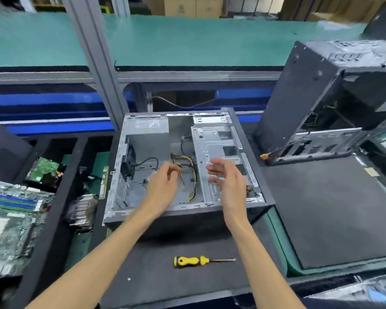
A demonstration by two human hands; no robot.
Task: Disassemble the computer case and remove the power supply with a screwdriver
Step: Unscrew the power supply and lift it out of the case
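An open computer case (250,152) lies on its side on the bench, side panel off. The power supply (151,125) sits in its far left corner, with a yellow and black cable bundle (192,172) trailing across the case floor. My left hand (165,184) hovers over the case interior by the cables, fingers loosely curled, holding nothing. My right hand (227,177) hovers beside it over the metal drive bracket (218,143), fingers relaxed and apart. A yellow-handled screwdriver (194,261) lies on the dark mat in front of the case, tip pointing right.
Another dark case (310,97) stands tilted at the right with a flat panel (332,208) before it. At the left lie a motherboard (9,219), a hard drive (45,172) and a heatsink (83,210). A metal post (98,63) rises behind the case.
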